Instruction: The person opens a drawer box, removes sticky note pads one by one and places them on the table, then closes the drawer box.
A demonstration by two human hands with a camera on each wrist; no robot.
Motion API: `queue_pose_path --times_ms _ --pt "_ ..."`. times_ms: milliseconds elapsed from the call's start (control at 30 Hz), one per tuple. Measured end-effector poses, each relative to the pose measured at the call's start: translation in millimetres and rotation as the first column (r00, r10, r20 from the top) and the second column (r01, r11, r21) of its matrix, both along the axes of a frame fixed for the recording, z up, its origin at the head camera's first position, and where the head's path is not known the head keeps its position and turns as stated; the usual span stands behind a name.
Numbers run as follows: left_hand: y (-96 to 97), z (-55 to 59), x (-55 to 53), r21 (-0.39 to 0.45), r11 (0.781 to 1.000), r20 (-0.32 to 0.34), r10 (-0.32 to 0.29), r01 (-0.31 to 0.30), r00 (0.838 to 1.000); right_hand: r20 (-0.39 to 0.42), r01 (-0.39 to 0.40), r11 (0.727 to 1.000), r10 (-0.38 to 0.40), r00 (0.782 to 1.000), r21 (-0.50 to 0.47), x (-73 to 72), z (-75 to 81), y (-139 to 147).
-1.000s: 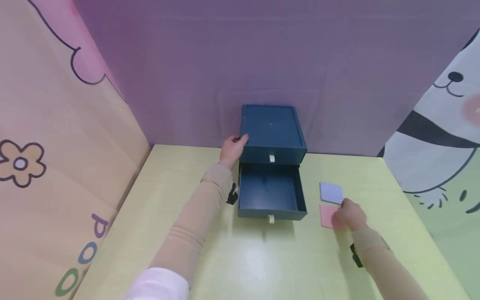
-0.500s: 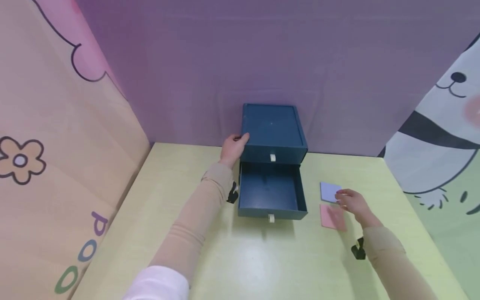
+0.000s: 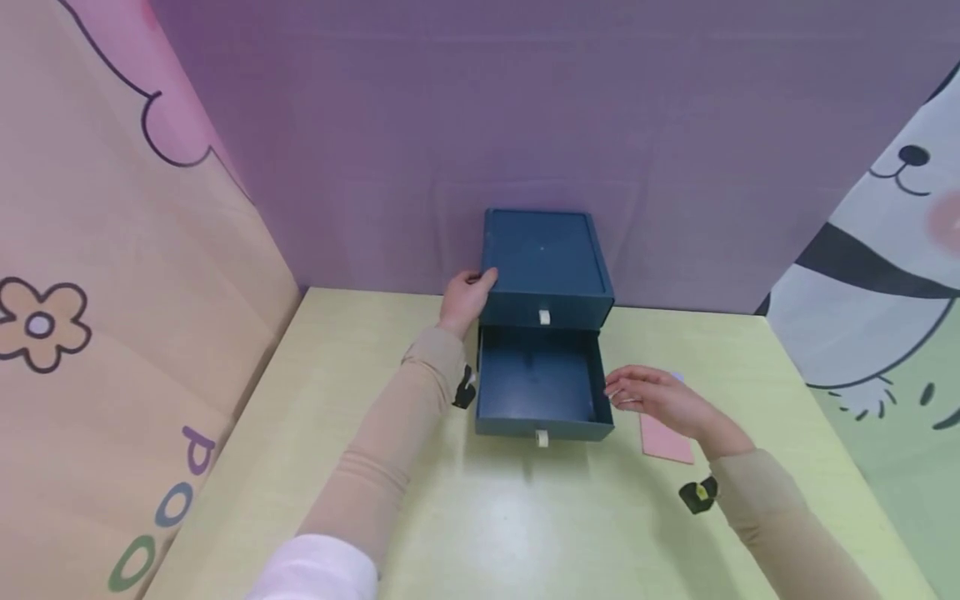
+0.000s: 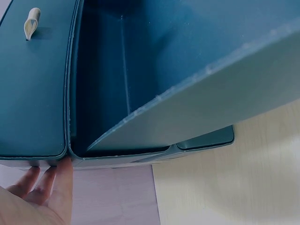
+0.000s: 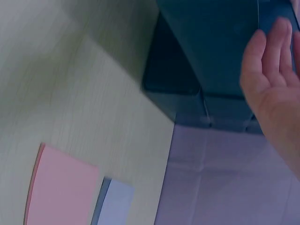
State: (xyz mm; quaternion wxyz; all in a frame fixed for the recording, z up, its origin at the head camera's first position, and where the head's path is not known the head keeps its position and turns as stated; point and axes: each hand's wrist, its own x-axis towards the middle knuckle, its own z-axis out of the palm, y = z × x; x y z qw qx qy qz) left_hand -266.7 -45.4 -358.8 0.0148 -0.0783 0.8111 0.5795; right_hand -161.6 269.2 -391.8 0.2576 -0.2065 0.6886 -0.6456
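Observation:
A dark blue drawer cabinet [image 3: 543, 250] stands at the back, its middle drawer [image 3: 510, 427] pulled out with nothing inside. My left hand [image 3: 465, 302] rests on the cabinet's upper left edge, thumb on top. In the left wrist view its extended fingers [image 4: 60, 192] press against the cabinet's side. My right hand [image 3: 667, 404] is held beside the drawer's right wall, fingers loosely extended and holding nothing. Under and behind that hand lie a pink square pad [image 3: 666, 442] and a lavender square pad [image 5: 117, 201], mostly covered in the head view.
The cabinet's top drawer [image 3: 502, 308] is closed and has a pale pull tab [image 3: 544, 317]. A bottom drawer [image 4: 208, 138] shows under the pulled-out one. Purple cloth [image 3: 375, 167] hangs behind the pale wooden table [image 3: 360, 350], with printed cloths at both sides.
My right hand has moved left from the pink pad, past the lavender pad, to the drawer's right side, its fingers spreading out. My left hand, the drawer and the pads have stayed in place.

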Motion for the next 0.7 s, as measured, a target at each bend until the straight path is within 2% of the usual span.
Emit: queue_pose_path --times_ms 100,167,267,367,433,500,567,633,700 --pt "-0.1 -0.6 1.1 0.0 1.0 0.007 -0.004 0.004 1.0 -0.004 -0.119 0.992 0.12 0.993 0.048 6.0 1.2 -9.7" --pt "-0.2 -1.1 1.7 -0.002 1.0 0.011 -0.007 0.007 1.0 -0.015 -0.129 0.985 0.132 0.991 0.116 10.1 2.3 -13.4" --pt "-0.1 -2.1 1.9 -0.009 1.0 0.013 -0.007 0.007 1.0 -0.04 -0.096 0.978 0.105 0.994 0.186 14.4 4.9 -16.1" --pt "0.3 -2.6 1.5 -0.01 1.0 0.013 -0.007 0.007 1.0 -0.065 -0.1 0.98 0.113 0.991 0.174 17.6 9.2 -18.8" --pt "0.4 -1.9 1.4 -0.006 1.0 0.014 -0.007 0.007 1.0 -0.076 -0.155 0.978 0.166 0.983 0.137 21.0 12.0 -22.8" --pt "0.5 -0.6 1.3 -0.001 1.0 0.014 -0.005 0.005 1.0 -0.077 -0.239 0.964 0.249 0.965 0.115 26.3 14.3 -30.6" --pt "0.6 1.2 1.5 0.006 1.0 0.012 -0.003 0.003 1.0 -0.062 -0.35 0.929 0.359 0.931 0.12 33.1 14.1 -41.4" --pt "0.8 2.5 1.8 0.01 1.0 0.014 0.0 0.0 1.0 0.011 -0.449 0.882 0.452 0.892 0.142 40.7 10.6 -54.4" --pt "1.0 3.3 2.3 0.01 1.0 0.019 0.004 -0.004 1.0 0.118 -0.515 0.838 0.502 0.857 0.178 48.3 3.5 -66.7"
